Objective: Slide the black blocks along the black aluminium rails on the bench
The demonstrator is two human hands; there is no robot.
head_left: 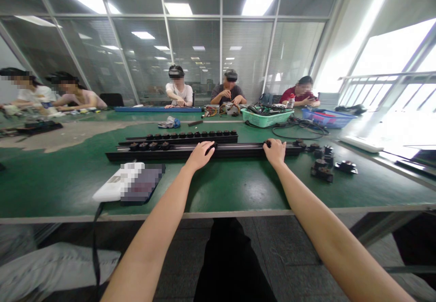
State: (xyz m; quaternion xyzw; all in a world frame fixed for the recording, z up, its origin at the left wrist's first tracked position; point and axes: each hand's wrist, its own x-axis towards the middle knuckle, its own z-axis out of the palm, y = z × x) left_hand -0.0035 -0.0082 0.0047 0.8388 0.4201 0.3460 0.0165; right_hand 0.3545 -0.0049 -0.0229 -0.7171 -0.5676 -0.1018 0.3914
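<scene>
A long black rail (238,151) with a metallic strip lies across the green table in front of me. My left hand (200,155) is closed at its middle, on a dark, rounded module that the fingers largely cover. Toward the right end, my right hand (275,152) grips another small black module (267,143), partly hidden by the fingers. Several black round modules (153,146) sit on the rail's left part. Behind it lies a second black rail (190,136), carrying a row of similar modules with brownish tops.
Loose black modules (322,170) lie at the right. A white device (117,181) and a dark phone-like slab (143,184) rest near the left front. Farther back are a green basket (265,119) of cables, a blue basket (329,118) and a cloth (169,122). Several people sit across the table.
</scene>
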